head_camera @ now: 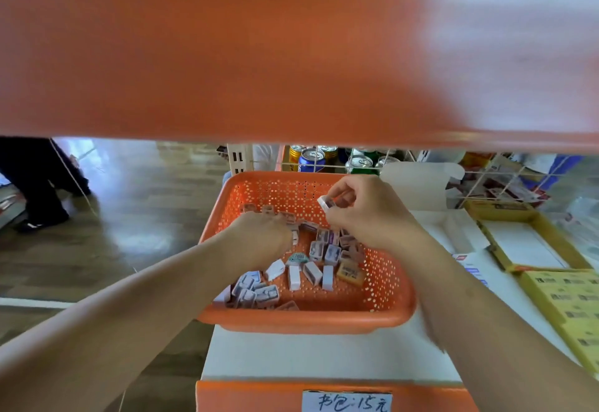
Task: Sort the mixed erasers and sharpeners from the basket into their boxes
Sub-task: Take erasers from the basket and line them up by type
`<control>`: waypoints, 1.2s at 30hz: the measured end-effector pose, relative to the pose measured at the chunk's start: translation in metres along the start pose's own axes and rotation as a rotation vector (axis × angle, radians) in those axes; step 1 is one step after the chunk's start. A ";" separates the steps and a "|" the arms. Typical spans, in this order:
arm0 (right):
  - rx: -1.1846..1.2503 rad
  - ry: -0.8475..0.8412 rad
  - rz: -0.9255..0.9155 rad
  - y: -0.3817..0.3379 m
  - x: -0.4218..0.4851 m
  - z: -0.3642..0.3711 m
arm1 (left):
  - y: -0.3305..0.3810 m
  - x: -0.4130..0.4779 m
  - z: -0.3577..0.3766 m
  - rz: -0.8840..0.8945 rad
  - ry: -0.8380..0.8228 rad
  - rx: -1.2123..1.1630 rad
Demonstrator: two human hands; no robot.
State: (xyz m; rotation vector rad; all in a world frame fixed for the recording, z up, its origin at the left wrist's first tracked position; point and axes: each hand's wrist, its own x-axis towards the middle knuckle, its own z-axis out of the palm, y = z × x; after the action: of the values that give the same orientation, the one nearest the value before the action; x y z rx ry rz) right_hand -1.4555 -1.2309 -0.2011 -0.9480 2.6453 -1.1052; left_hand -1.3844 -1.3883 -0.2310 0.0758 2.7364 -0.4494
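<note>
Head view showed the orange upper shelf (pixel 227 55) hanging low, so room to lift was little. Under it the orange basket (pixel 308 322) held the mixed pieces (pixel 311 270); the open yellow box (pixel 500 209) lay to its right. The left hand (pixel 259 236) was down among them, its grip hidden. The right hand (pixel 366 214) pinched one small white piece (pixel 325 202), best carried low over the rim.
</note>
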 end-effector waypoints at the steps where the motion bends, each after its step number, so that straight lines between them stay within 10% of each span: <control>1: 0.040 0.021 0.012 0.001 -0.004 -0.006 | 0.000 0.000 -0.001 0.004 0.008 -0.037; 19: 0.570 0.072 0.275 0.092 -0.082 -0.116 | 0.109 0.001 -0.115 0.156 0.432 -0.764; 36: -0.528 -0.292 0.158 0.183 -0.078 -0.131 | 0.208 0.061 -0.090 -0.150 0.360 -0.731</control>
State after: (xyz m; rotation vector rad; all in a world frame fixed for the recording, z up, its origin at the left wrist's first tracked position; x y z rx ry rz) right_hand -1.5300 -1.0080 -0.2398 -0.8666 2.7385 -0.2051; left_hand -1.4492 -1.1628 -0.2360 -0.2612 3.0820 0.5987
